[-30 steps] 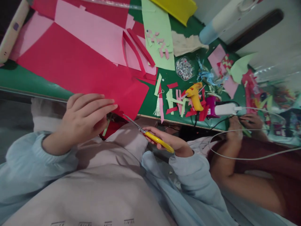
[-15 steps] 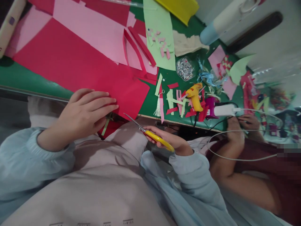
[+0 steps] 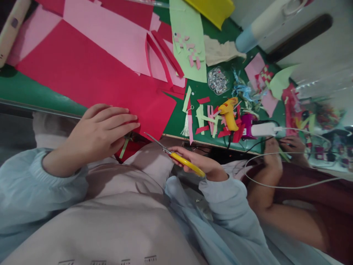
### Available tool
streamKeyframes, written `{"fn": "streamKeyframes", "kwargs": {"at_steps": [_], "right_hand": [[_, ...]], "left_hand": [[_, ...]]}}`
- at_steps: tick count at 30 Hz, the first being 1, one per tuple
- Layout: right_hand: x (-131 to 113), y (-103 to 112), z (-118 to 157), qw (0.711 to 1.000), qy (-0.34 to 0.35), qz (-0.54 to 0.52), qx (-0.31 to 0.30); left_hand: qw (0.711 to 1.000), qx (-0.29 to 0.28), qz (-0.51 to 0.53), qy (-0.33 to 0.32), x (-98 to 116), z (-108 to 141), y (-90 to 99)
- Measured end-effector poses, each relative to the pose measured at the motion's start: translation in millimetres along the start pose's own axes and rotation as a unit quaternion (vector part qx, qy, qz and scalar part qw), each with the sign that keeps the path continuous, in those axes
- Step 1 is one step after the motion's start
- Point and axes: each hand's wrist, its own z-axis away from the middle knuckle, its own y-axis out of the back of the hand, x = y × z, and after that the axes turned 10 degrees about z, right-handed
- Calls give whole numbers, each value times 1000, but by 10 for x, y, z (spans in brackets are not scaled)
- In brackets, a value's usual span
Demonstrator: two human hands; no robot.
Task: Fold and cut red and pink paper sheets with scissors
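Observation:
My left hand [image 3: 103, 129] lies with its fingers stretched out on a large red sheet [image 3: 91, 77] near the table's front edge. Its thumb is mostly hidden below the palm. Scissors with yellow handles [image 3: 187, 163] are in my right hand [image 3: 198, 160], just off the table edge. Their blades point up and left toward the sheet's near corner and look closed or nearly so. Below my left fingers, a red piece [image 3: 132, 149] and a pale green strip [image 3: 124, 148] show at lap level.
Paper strips [image 3: 202, 119], a yellow glue gun [image 3: 228, 112] and a tub of googly eyes [image 3: 217, 81] occupy the table's middle. Pink sheets [image 3: 104, 33] lie beyond the red one. At right, another person's hands [image 3: 273, 156] hold a green strip beside a white cable [image 3: 275, 187].
My hands, the scissors and the red sheet stay almost in place. The other person's hands have shifted slightly, and a green strip shows more clearly between them.

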Motion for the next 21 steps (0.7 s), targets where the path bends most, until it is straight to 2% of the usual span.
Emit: {"fn": "streamKeyframes", "kwargs": {"at_steps": [10, 21], "right_hand": [[-140, 45, 3, 999, -45, 8, 6], [-146, 128, -7, 998, -40, 57, -9]], "left_hand": [[999, -11, 39, 33, -1, -1, 7], [1000, -13, 19, 15, 18, -12, 37]]}}
